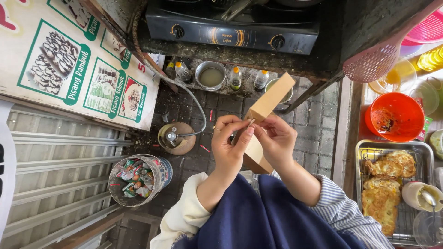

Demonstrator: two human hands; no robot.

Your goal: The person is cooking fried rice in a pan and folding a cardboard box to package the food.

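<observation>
Both hands are closed on a tan paper box (270, 99), the left hand (229, 146) pinching its flap and the right hand (277, 139) holding its side, above the brick floor (221, 110) in front of the stove (233, 23).

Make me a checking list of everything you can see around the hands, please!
Surface: dark paving stones below, littered with scraps.
Job's things: tan folded paper box, held open end up.
Clutter: bucket of wrappers, metal bowl, small bottles, gas canister.
Grippers: left hand and right hand both pinch the box's edge; bare, a ring on the left.
Cables: grey hose runs from the canister up to the black stove.
Surroundings: metal tray of fried patties, orange bowl, pink strainer, picture menu sign, corrugated metal sheet.
</observation>
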